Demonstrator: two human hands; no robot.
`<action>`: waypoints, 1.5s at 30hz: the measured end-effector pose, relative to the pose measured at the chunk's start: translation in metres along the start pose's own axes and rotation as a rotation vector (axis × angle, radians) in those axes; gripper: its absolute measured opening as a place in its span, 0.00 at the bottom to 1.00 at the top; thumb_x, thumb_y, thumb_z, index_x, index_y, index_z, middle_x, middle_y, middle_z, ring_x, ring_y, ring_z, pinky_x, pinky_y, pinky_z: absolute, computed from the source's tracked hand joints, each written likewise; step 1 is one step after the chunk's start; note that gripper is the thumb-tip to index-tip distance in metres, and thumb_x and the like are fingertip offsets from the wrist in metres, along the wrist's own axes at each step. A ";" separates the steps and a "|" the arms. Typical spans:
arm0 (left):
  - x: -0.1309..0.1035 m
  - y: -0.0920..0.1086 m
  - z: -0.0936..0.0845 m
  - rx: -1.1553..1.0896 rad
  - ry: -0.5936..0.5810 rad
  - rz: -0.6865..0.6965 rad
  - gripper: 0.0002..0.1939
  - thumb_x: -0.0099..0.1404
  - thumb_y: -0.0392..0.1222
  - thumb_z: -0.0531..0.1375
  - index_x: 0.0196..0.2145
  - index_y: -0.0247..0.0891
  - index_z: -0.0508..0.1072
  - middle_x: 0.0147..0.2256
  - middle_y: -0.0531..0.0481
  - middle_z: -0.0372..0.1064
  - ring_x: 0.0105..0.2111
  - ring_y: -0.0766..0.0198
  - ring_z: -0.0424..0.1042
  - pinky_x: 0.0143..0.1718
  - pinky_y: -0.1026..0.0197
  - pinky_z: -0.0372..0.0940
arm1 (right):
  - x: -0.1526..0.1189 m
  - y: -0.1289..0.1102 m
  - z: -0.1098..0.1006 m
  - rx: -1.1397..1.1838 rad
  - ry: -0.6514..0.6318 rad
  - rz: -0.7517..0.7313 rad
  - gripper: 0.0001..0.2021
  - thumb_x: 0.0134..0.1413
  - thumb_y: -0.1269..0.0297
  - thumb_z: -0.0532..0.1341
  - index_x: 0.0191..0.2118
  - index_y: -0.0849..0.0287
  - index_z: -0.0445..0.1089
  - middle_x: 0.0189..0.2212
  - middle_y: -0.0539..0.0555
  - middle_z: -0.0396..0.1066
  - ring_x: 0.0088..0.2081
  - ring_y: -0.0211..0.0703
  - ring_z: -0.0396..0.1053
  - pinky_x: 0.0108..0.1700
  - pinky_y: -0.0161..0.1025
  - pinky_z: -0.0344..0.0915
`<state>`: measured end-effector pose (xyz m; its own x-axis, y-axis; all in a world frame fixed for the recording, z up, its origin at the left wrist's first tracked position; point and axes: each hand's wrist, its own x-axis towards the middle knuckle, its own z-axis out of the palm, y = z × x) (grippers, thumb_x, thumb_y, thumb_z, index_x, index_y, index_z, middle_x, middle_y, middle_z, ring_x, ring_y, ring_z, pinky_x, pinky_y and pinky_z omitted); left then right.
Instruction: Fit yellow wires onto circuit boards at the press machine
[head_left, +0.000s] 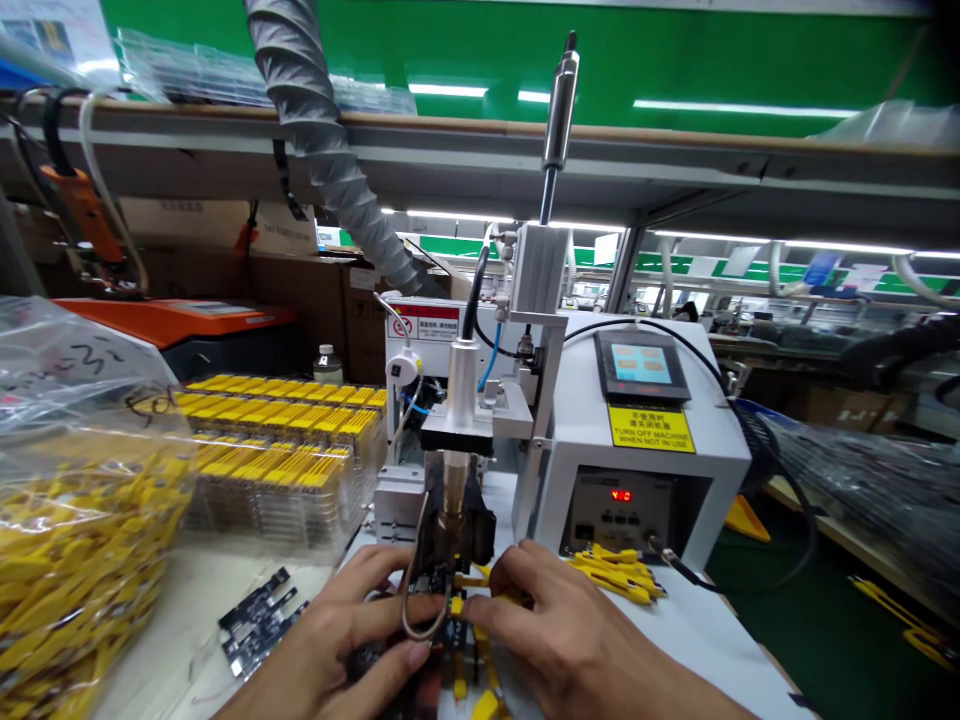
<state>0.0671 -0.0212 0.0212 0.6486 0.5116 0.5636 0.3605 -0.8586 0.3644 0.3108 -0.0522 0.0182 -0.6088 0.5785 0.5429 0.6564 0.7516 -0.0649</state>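
Observation:
A bench soldering machine with a metal head [454, 485] stands in front of me. Under its tip is a dark circuit board [455, 632] with small yellow-ended parts, partly hidden by my fingers. My left hand [352, 640] is at the board's left side, thumb and index finger closed in on it. A thin bent metal tube [409, 615] passes in front of that index finger. From the right, my right hand [559, 630] has curled fingers, with its fingertips on a small yellow connector [456, 605] at the board. More yellow cable [460, 685] hangs below.
Left are a loose circuit board [259, 615], a plastic bag [82, 560] of yellow cables and stacked clear trays [277, 480] of yellow parts. Right, a pile of yellow cables [615, 572] lies beside the white control box [720, 440]. A grey hose [322, 140] hangs above.

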 end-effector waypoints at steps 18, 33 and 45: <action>-0.001 -0.001 -0.003 0.113 -0.049 -0.001 0.12 0.71 0.45 0.57 0.46 0.52 0.79 0.51 0.49 0.75 0.50 0.55 0.74 0.47 0.59 0.73 | -0.001 0.000 0.001 -0.003 0.017 -0.010 0.11 0.55 0.75 0.58 0.42 0.59 0.74 0.30 0.56 0.67 0.30 0.45 0.63 0.27 0.37 0.57; -0.002 -0.002 -0.004 0.097 0.058 0.067 0.14 0.68 0.41 0.60 0.49 0.55 0.78 0.49 0.51 0.76 0.47 0.55 0.75 0.46 0.58 0.74 | -0.002 0.001 0.003 0.016 0.018 -0.004 0.12 0.58 0.74 0.57 0.44 0.57 0.74 0.32 0.56 0.68 0.31 0.45 0.65 0.29 0.37 0.59; -0.006 -0.008 -0.002 0.155 -0.005 0.108 0.14 0.70 0.40 0.58 0.50 0.53 0.77 0.52 0.50 0.74 0.50 0.56 0.74 0.49 0.57 0.72 | -0.002 0.001 0.002 0.016 0.004 -0.001 0.09 0.60 0.73 0.59 0.43 0.58 0.73 0.32 0.56 0.67 0.31 0.45 0.65 0.29 0.38 0.60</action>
<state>0.0590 -0.0172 0.0162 0.6921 0.4166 0.5895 0.3875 -0.9034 0.1835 0.3115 -0.0514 0.0152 -0.6077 0.5766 0.5462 0.6487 0.7571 -0.0776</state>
